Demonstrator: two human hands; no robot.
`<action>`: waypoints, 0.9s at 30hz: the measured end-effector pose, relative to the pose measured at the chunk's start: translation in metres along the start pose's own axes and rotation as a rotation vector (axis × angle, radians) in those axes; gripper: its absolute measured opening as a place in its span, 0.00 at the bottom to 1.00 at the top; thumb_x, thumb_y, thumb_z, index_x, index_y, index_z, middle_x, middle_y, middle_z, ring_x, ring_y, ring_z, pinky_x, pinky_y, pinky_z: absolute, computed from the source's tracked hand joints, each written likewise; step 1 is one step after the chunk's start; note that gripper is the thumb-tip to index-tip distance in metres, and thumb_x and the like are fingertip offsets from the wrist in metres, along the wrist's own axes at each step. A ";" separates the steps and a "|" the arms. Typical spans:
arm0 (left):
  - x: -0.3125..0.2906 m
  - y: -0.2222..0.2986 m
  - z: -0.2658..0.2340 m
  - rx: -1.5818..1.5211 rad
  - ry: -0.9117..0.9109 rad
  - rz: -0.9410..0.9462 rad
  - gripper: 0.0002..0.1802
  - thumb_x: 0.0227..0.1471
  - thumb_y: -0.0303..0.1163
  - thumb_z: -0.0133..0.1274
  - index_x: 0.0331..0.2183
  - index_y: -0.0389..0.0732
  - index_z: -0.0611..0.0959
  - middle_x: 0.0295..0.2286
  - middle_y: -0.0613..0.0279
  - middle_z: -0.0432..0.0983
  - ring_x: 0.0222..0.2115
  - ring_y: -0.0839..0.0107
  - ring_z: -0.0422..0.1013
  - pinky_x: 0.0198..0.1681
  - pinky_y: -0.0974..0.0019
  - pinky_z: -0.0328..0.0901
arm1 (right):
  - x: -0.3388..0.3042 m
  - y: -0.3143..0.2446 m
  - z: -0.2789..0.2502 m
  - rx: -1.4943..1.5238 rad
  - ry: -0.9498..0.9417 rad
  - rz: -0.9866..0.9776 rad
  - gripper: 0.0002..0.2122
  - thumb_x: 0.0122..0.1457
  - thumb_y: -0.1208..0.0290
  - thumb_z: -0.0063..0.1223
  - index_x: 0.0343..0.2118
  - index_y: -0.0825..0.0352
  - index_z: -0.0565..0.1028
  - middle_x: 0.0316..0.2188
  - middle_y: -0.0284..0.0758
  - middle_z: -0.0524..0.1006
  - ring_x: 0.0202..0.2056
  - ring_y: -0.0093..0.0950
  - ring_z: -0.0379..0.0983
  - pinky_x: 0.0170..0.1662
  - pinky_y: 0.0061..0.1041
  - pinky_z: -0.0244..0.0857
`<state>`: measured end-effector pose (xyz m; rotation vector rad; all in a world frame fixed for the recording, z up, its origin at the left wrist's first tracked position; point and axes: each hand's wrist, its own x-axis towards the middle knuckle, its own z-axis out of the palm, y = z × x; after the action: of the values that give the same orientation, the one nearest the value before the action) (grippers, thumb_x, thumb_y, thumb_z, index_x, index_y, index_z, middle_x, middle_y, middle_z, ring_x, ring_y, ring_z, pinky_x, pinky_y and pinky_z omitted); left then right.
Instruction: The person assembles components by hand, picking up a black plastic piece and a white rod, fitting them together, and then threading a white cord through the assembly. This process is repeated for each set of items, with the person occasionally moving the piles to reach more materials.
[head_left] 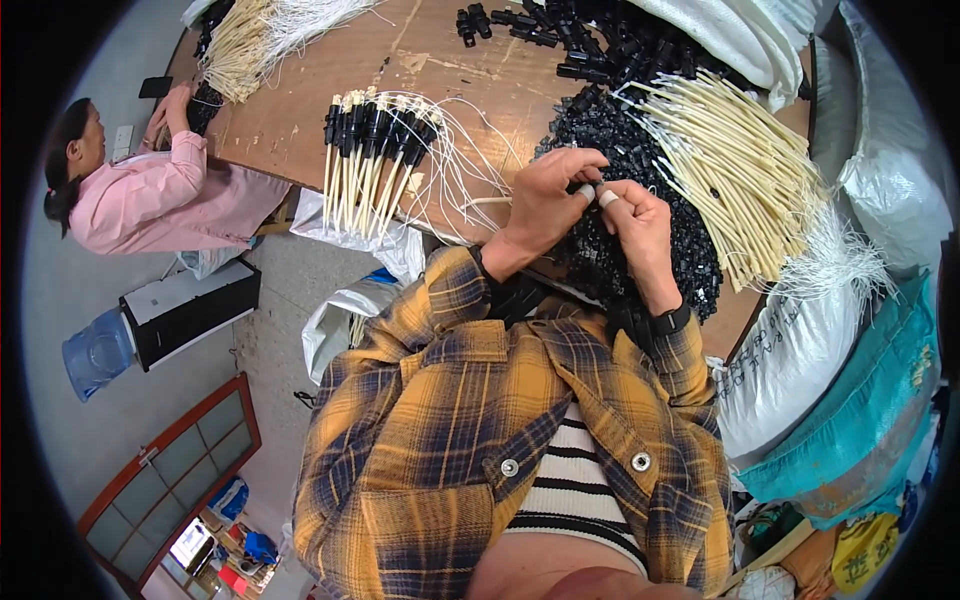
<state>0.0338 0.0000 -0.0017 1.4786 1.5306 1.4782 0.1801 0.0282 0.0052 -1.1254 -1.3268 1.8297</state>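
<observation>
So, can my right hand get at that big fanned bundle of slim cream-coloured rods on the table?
Probably yes: the right hand is close to the slim cream-coloured rods, with only a heap of small black plastic-looking pieces between. It seems busy beside the left hand, though.

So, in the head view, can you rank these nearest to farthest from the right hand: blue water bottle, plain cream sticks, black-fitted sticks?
1. Plain cream sticks: heaped just right of the right hand.
2. Black-fitted sticks: left of it, on the table.
3. Blue water bottle: far left, off the table.
</observation>
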 end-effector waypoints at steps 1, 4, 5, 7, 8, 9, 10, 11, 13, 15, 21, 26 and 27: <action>0.002 0.004 0.001 -0.002 0.021 0.012 0.21 0.36 0.16 0.57 0.38 0.41 0.80 0.26 0.63 0.77 0.26 0.72 0.74 0.31 0.71 0.69 | 0.000 0.000 -0.001 -0.032 0.054 -0.006 0.05 0.58 0.76 0.52 0.32 0.71 0.77 0.17 0.19 0.67 0.19 0.09 0.57 0.22 0.12 0.49; 0.001 -0.005 -0.005 0.019 -0.059 -0.067 0.17 0.37 0.19 0.58 0.35 0.42 0.83 0.24 0.63 0.76 0.25 0.72 0.73 0.29 0.71 0.68 | -0.002 0.002 -0.001 -0.165 0.127 -0.079 0.05 0.58 0.75 0.54 0.31 0.70 0.78 0.15 0.19 0.66 0.18 0.09 0.56 0.21 0.13 0.50; 0.001 -0.010 -0.008 0.041 -0.161 -0.158 0.14 0.37 0.21 0.59 0.32 0.42 0.84 0.23 0.63 0.76 0.24 0.72 0.72 0.28 0.71 0.67 | -0.002 0.002 0.000 -0.268 0.147 -0.146 0.05 0.57 0.74 0.55 0.30 0.70 0.78 0.14 0.20 0.66 0.18 0.10 0.56 0.21 0.14 0.50; 0.000 -0.010 -0.007 -0.003 -0.138 -0.184 0.11 0.37 0.23 0.59 0.29 0.41 0.85 0.22 0.63 0.76 0.23 0.72 0.72 0.27 0.71 0.67 | -0.004 -0.002 0.002 -0.349 0.148 -0.188 0.05 0.57 0.74 0.56 0.30 0.70 0.78 0.14 0.21 0.66 0.18 0.10 0.57 0.20 0.15 0.51; 0.000 -0.010 -0.007 -0.048 -0.116 -0.208 0.07 0.36 0.24 0.60 0.26 0.41 0.85 0.22 0.63 0.76 0.23 0.73 0.71 0.27 0.71 0.66 | -0.005 -0.003 0.002 -0.431 0.150 -0.231 0.05 0.56 0.73 0.56 0.29 0.69 0.78 0.13 0.23 0.66 0.18 0.11 0.58 0.20 0.16 0.51; 0.001 -0.009 -0.008 -0.047 -0.116 -0.209 0.07 0.36 0.24 0.60 0.26 0.41 0.85 0.22 0.63 0.76 0.23 0.73 0.71 0.27 0.71 0.66 | -0.005 -0.004 0.002 -0.430 0.150 -0.231 0.05 0.56 0.73 0.56 0.29 0.69 0.78 0.13 0.23 0.66 0.18 0.11 0.58 0.20 0.16 0.51; 0.002 -0.007 -0.009 -0.006 -0.095 -0.172 0.07 0.36 0.24 0.59 0.25 0.41 0.85 0.21 0.64 0.76 0.22 0.72 0.71 0.26 0.71 0.66 | -0.005 -0.005 0.002 -0.462 0.150 -0.252 0.04 0.56 0.73 0.56 0.29 0.69 0.78 0.12 0.24 0.66 0.17 0.12 0.58 0.20 0.16 0.52; 0.004 -0.004 -0.010 0.035 -0.074 -0.135 0.06 0.35 0.23 0.59 0.24 0.41 0.85 0.20 0.64 0.76 0.22 0.72 0.71 0.26 0.71 0.66 | -0.005 -0.006 0.002 -0.493 0.151 -0.274 0.04 0.55 0.74 0.56 0.29 0.69 0.78 0.12 0.26 0.65 0.16 0.12 0.58 0.19 0.17 0.52; 0.006 0.002 -0.014 0.061 -0.089 -0.159 0.08 0.35 0.22 0.58 0.25 0.39 0.85 0.21 0.64 0.76 0.24 0.74 0.71 0.28 0.72 0.66 | -0.006 -0.007 0.001 -0.516 0.130 -0.310 0.04 0.54 0.74 0.57 0.30 0.68 0.78 0.12 0.27 0.66 0.15 0.14 0.59 0.19 0.18 0.54; 0.007 0.002 -0.015 0.087 -0.102 -0.182 0.09 0.36 0.20 0.57 0.27 0.38 0.85 0.22 0.64 0.77 0.26 0.75 0.72 0.31 0.72 0.65 | -0.006 -0.009 0.001 -0.539 0.108 -0.348 0.03 0.53 0.74 0.57 0.30 0.67 0.78 0.11 0.29 0.67 0.14 0.16 0.60 0.18 0.20 0.55; 0.011 0.005 -0.017 0.357 -0.035 0.101 0.06 0.31 0.22 0.57 0.21 0.40 0.82 0.22 0.64 0.77 0.26 0.67 0.71 0.29 0.68 0.65 | -0.006 -0.010 -0.001 -0.751 0.074 -0.523 0.04 0.50 0.75 0.58 0.29 0.66 0.78 0.14 0.38 0.72 0.14 0.27 0.68 0.19 0.25 0.60; 0.015 -0.005 -0.023 0.250 -0.127 0.173 0.12 0.33 0.23 0.58 0.28 0.42 0.83 0.27 0.62 0.78 0.30 0.64 0.73 0.33 0.66 0.67 | -0.007 -0.003 -0.010 -0.118 0.102 -0.186 0.02 0.54 0.78 0.56 0.30 0.67 0.76 0.15 0.21 0.70 0.15 0.12 0.59 0.19 0.14 0.52; 0.014 0.001 -0.022 0.248 -0.130 0.171 0.12 0.33 0.23 0.58 0.28 0.42 0.83 0.27 0.62 0.78 0.30 0.64 0.73 0.33 0.66 0.67 | -0.007 -0.007 -0.012 0.051 0.108 -0.104 0.01 0.56 0.79 0.54 0.31 0.68 0.74 0.17 0.16 0.67 0.17 0.06 0.55 0.19 0.10 0.45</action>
<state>0.0104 0.0056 0.0088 1.8522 1.5850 1.2897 0.1937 0.0297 0.0120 -1.0922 -1.2462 1.6949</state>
